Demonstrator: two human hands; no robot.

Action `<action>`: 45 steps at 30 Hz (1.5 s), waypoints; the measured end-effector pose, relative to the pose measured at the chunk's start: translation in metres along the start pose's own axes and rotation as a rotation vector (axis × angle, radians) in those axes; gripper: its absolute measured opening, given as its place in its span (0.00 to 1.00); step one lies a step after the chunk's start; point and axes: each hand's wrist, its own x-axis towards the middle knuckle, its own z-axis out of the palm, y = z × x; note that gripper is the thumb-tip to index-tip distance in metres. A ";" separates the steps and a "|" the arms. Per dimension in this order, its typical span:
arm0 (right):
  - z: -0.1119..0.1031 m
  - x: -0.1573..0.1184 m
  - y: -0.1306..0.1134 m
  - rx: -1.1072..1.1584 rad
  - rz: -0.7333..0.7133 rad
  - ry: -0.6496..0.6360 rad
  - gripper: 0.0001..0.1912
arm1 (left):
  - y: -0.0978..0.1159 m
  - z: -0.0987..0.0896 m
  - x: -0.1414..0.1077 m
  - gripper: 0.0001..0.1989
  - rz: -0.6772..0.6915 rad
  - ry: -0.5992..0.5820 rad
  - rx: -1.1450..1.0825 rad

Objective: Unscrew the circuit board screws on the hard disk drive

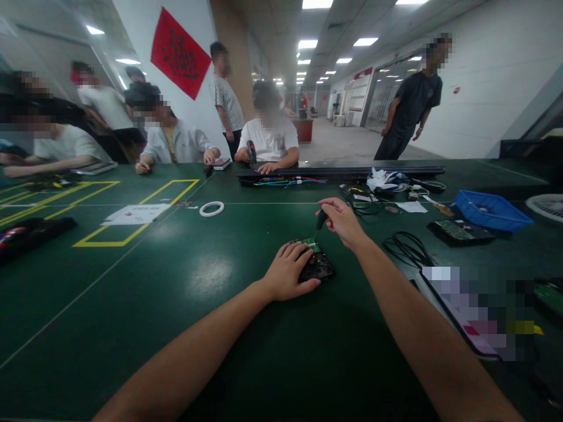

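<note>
A black device (320, 268) with a green circuit board (311, 243) at its far end lies on the green table (211, 334). My left hand (290, 268) rests on the device's left side, its fingers spread over it and the thumb along the near edge. Above the far right of the device, my right hand (341, 221) is closed round a screwdriver (321, 220) with a dark handle. The tool is held nearly upright, its thin shaft reaching down to the board. Whether the tip sits in a screw is too small to tell.
Right of my arms lie black cables (407, 249), a blue basket (492, 211), another opened device (460, 231) and a blurred screen (479, 310). A white tape ring (212, 208) and papers (136, 214) lie left. Across the table, a person holds a power tool (251, 152) beside a long black bar (343, 173).
</note>
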 end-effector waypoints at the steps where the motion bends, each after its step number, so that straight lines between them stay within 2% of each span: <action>1: 0.000 0.000 0.000 0.002 0.001 -0.014 0.10 | 0.000 0.000 0.000 0.42 0.000 0.002 -0.002; 6: -0.001 -0.001 -0.002 0.014 0.023 -0.073 0.10 | 0.000 0.000 0.000 0.42 -0.003 0.003 -0.003; 17: 0.000 -0.008 -0.011 0.176 0.192 -0.162 0.05 | 0.000 -0.001 0.000 0.43 0.001 -0.008 0.026; 22: 0.000 -0.007 -0.011 0.115 0.179 -0.148 0.10 | 0.000 -0.001 0.000 0.43 0.004 -0.007 0.031; 27: -0.005 -0.002 -0.006 0.124 0.179 -0.124 0.11 | -0.001 0.000 0.000 0.43 0.007 -0.003 0.024; 32: -0.010 0.002 0.000 0.200 0.227 -0.169 0.10 | -0.001 0.000 0.000 0.43 0.009 -0.004 0.037; 37: -0.011 0.001 -0.002 0.283 0.298 -0.154 0.07 | -0.001 0.000 0.000 0.43 0.006 0.002 0.026; 45: -0.007 -0.002 -0.006 0.330 0.252 -0.153 0.07 | 0.000 -0.001 0.000 0.43 0.007 0.001 0.040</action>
